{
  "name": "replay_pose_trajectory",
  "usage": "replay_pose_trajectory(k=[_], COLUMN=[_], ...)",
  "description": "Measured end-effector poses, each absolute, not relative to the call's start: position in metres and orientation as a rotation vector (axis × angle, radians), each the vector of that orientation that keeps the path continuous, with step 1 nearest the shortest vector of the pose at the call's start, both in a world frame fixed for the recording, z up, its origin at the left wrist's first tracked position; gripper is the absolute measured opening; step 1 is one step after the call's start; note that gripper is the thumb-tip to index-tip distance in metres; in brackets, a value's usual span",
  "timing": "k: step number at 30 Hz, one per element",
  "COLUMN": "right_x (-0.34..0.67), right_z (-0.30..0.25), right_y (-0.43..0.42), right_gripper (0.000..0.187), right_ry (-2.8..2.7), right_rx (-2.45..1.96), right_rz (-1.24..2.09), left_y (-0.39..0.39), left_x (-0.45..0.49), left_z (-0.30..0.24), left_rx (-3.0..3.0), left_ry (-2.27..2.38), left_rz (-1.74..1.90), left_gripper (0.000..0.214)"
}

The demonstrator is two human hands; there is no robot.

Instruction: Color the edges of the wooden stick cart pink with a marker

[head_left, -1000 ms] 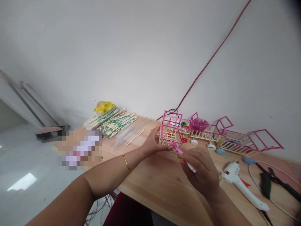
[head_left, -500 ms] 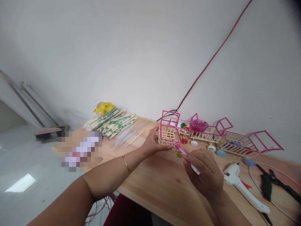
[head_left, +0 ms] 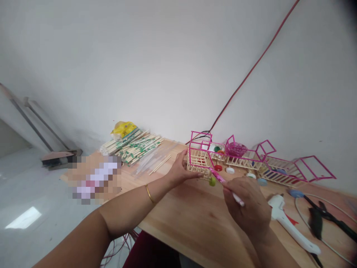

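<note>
One stick-built cart (head_left: 199,160) is gripped by the left hand (head_left: 180,169), one pink-and-white pen-shaped tool (head_left: 218,176) by the right hand (head_left: 248,204); one glue gun (head_left: 294,232) is laid nearby.

I note my stick cart (head_left: 198,160) pale tan, edged magenta; lime wheel (head_left: 212,181) at its near side, my tool (head_left: 218,175) mottled pink and white to its right, white glue gun (head_left: 297,233) with red trigger (head_left: 291,219) farther right, green-banded cream sticks (head_left: 139,148) and yellow packet (head_left: 124,129) to its left.

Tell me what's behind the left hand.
Stick frame, magenta on its upper edges. The left hand covers part of its left end; what's there can't be seen.
</note>
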State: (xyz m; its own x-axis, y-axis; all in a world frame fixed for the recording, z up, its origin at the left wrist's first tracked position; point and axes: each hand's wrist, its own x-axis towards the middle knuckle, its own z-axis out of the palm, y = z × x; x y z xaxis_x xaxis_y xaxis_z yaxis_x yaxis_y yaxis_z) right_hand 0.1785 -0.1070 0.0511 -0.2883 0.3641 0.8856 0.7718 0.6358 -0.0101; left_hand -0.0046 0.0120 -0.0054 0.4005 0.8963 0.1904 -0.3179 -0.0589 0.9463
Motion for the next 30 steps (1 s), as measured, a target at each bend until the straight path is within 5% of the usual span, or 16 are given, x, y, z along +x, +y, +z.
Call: replay_pose_trajectory(k=[30], right_x=[0.195], right_z=[0.042], right_y=[-0.106], right_gripper=[0.007], right_ry=[-1.712], right_rx=[-1.157], right_rz=[-0.453], left_y=[0.018], left_x=[-0.008], left_z=[-0.009], left_rx=[1.334], left_ry=[0.496], left_rz=[0.994], left_gripper=[0.117])
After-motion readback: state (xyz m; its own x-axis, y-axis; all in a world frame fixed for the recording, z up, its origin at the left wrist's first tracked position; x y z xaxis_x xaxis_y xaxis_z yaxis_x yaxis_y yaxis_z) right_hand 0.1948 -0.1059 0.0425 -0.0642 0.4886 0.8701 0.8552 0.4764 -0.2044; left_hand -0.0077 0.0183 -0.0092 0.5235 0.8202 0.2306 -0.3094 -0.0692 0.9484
